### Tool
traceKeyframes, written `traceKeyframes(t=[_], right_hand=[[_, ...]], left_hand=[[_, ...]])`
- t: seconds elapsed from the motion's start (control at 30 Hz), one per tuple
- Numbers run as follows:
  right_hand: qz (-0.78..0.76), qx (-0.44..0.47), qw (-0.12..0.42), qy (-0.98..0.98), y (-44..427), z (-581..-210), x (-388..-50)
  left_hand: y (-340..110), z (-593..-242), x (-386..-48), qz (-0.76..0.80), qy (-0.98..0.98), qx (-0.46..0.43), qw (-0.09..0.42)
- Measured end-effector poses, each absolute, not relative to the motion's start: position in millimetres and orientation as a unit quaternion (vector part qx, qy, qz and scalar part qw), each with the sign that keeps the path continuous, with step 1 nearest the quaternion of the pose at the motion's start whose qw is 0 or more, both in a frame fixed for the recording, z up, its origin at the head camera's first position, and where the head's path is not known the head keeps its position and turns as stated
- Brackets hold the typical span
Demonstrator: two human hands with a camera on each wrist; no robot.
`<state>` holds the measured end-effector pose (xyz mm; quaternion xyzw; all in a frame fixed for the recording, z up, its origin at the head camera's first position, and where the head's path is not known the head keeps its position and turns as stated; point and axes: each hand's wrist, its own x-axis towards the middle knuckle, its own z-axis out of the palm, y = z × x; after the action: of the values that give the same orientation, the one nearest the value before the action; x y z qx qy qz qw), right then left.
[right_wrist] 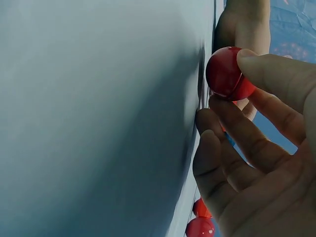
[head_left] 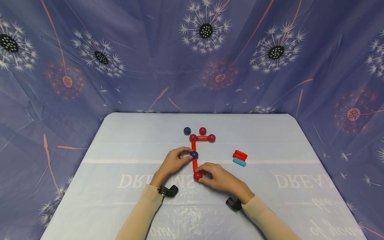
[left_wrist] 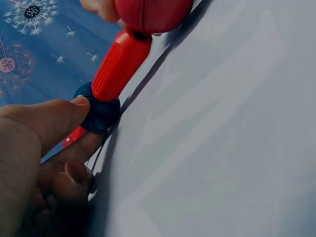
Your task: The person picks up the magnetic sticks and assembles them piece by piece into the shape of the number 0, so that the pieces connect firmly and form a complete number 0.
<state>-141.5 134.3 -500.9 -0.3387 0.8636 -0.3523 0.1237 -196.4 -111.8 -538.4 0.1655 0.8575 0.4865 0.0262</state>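
A chain of balls and rods lies on the table in the head view. My left hand point(head_left: 175, 161) pinches its dark blue ball point(left_wrist: 101, 113) between thumb and fingers. From that ball a red rod point(left_wrist: 121, 64) runs toward me to a red ball point(right_wrist: 228, 73), which my right hand point(head_left: 218, 177) holds between thumb and fingers. Another red rod point(head_left: 193, 145) leads from the blue ball away from me to a red corner ball point(head_left: 193, 137). There a short red rod point(head_left: 202, 138) turns right and ends at a further red ball point(head_left: 211, 138).
Behind the chain sit a loose dark blue ball point(head_left: 187, 130) and a loose red ball point(head_left: 202, 130). Right of my right hand, two red rods point(head_left: 240, 155) lie beside a light blue rod point(head_left: 239, 162). A patterned blue curtain point(head_left: 168, 66) hangs behind the white table point(head_left: 126, 143).
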Motion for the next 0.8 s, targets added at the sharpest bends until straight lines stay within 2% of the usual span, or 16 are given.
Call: traceKeyframes(t=[0.33,0.8], right_hand=[[-0.342,-0.333,0.122,0.87,131.7,-503.2,-142.4],[-0.33,-0.34,0.113,0.873,130.4,-502.0,-143.3]], left_hand=[[-110.9,-538.3,-195.8,0.481,0.861,0.163,0.01],[-109.6,-534.3,-193.6,0.489,0.857,0.159,0.027]])
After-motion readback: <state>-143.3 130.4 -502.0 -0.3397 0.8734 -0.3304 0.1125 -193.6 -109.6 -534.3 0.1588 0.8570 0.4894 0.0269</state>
